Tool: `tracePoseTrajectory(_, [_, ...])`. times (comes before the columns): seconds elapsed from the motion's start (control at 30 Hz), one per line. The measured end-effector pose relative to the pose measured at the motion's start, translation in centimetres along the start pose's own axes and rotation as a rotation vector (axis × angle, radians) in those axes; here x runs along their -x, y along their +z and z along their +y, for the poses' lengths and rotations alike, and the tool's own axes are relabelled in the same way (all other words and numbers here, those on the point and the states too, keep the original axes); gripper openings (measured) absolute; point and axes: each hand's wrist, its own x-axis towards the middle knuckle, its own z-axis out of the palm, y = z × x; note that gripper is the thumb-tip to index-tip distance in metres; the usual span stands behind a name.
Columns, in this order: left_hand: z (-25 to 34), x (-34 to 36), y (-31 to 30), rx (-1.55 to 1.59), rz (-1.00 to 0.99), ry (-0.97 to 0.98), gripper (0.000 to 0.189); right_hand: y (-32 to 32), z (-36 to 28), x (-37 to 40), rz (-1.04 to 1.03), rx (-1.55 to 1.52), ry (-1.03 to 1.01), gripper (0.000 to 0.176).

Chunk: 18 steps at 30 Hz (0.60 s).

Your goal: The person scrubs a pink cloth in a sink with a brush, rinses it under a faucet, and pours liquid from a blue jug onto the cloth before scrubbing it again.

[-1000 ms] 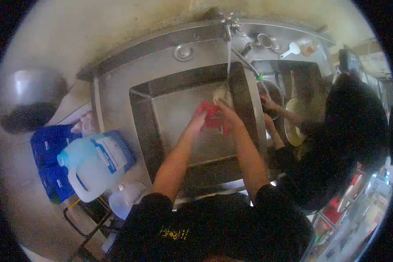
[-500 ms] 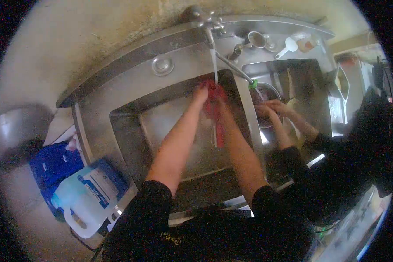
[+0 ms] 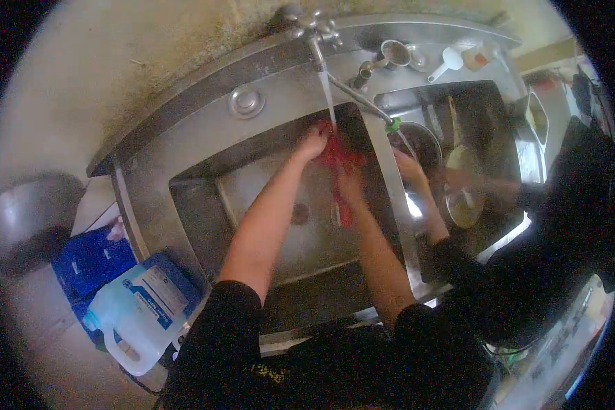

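Note:
A wet red cloth [image 3: 336, 152] hangs in the left basin of the steel sink [image 3: 266, 178], under water running from the tap [image 3: 317, 55]. Near its top, my left hand [image 3: 312, 142] grips the cloth with closed fingers. Lower down, my right hand [image 3: 350, 181] is blurred but closed around the cloth's folds. A narrow red end with a pale strip dangles below my right hand. The drain [image 3: 299, 213] shows on the basin floor.
Beside me, a co-worker's hands [image 3: 411, 171] are at a round pot [image 3: 420, 143] in the right basin, under a green-tipped spout [image 3: 393, 125]. A white scoop [image 3: 447, 63] and metal cup [image 3: 394, 53] sit on the back ledge. A large jug [image 3: 140, 307] stands at left.
My left hand has shifted slightly left and the cloth is stretched out more between my hands. The co-worker's hands have moved apart. The view has tilted a little.

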Motion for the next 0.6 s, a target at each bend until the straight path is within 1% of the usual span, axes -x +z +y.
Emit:
tracePoseTrajectory(0.03, [-1.0, -1.1, 0.8, 0.029, -0.005, -0.048, 0.052, 1.0, 0.5, 0.7, 0.114, 0.131, -0.118, 0.062])
tracePoseTrajectory(0.1, [1.0, -0.3, -0.5, 0.084, -0.175, 0.014, 0.056, 1.6, 0.1, 0.1, 0.198, 0.135, -0.054, 0.061])
tracePoseTrajectory(0.13, [2.2, 0.9, -1.3, 0.139, -0.226, 0.005, 0.053, 1.3, -0.8, -0.8, 0.165, 0.009, 0.132, 0.061])
tracePoseTrajectory(0.17, [3.5, 2.1, -2.1, 0.194, -0.278, -0.007, 0.051, 1.3, -0.7, -1.8, 0.101, -0.213, 0.234, 0.062])
tracePoseTrajectory(0.2, [4.8, 3.9, -2.9, 0.277, -0.292, -0.058, 0.044, 1.2, -0.8, -2.9, 0.059, -0.425, 0.352, 0.064])
tracePoseTrajectory(0.23, [4.8, 4.4, -3.3, 0.325, -0.314, -0.131, 0.040, 1.2, -0.3, -3.7, -0.019, -0.729, 0.384, 0.064])
tracePoseTrajectory(0.3, [3.9, 4.7, -4.0, 0.382, -0.355, -0.302, 0.033, 1.4, 0.2, -4.5, -0.088, -0.997, 0.488, 0.062])
tracePoseTrajectory(0.33, [2.6, 4.4, -4.3, 0.391, -0.376, -0.399, 0.031, 1.0, -1.8, -4.3, -0.077, -0.957, 0.564, 0.060])
tracePoseTrajectory(0.37, [-1.1, 3.4, -3.9, 0.576, -0.381, -0.399, 0.027, 0.9, -2.9, -4.1, -0.067, -0.918, 0.643, 0.058])
tracePoseTrajectory(0.4, [-6.4, 1.9, -3.0, 0.763, -0.381, -0.398, 0.024, 1.8, -0.4, -5.2, -0.046, -0.660, 0.474, 0.056])
tracePoseTrajectory(0.43, [-7.1, 1.9, -3.0, 0.784, -0.376, -0.412, 0.022, 3.1, 4.5, -7.3, -0.028, -0.399, 0.302, 0.054])
tracePoseTrajectory(0.47, [-7.9, 2.0, -3.1, 0.804, -0.370, -0.427, 0.020, 4.0, 7.4, -8.1, -0.013, -0.137, 0.130, 0.052])
tracePoseTrajectory(0.5, [-5.0, 3.1, -4.3, 0.654, -0.362, -0.456, 0.019, 3.4, 5.6, -7.4, 0.012, -0.274, 0.268, 0.052])
tracePoseTrajectory(0.57, [-5.1, 3.0, -4.5, 0.597, -0.233, -0.346, 0.021, 0.9, -1.7, -5.1, 0.071, -0.547, 0.540, 0.053])
tracePoseTrajectory(0.6, [-8.9, 1.8, -3.3, 0.683, -0.115, -0.210, 0.025, 0.3, -3.4, -4.3, -0.003, -0.615, 0.533, 0.057])
